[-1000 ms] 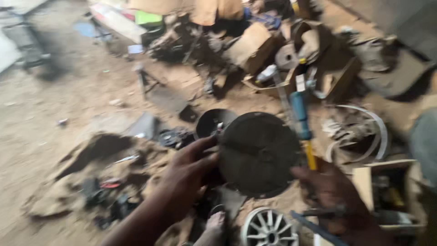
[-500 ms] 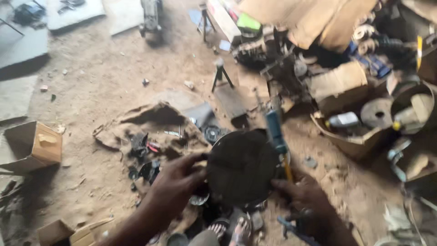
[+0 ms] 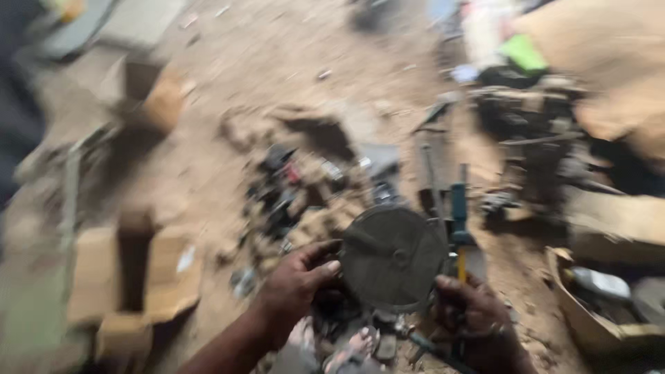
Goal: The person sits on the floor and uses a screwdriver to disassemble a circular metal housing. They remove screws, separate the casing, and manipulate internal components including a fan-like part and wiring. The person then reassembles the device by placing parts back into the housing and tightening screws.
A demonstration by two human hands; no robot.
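We see a dark, dusty round disc (image 3: 393, 257) low in the middle, our left hand (image 3: 299, 285) gripping its edge. Our right hand (image 3: 474, 320) grips a blue-and-yellow tool (image 3: 459, 228). Brown cardboard boxes (image 3: 131, 277) lie left on the floor.

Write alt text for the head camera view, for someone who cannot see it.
Two bare hands hold a round, dark metal disc over a dirt floor: the left hand grips its left edge, the right hand is at its lower right beside a blue and yellow tool. Blurred cardboard boxes and scrap parts lie around.
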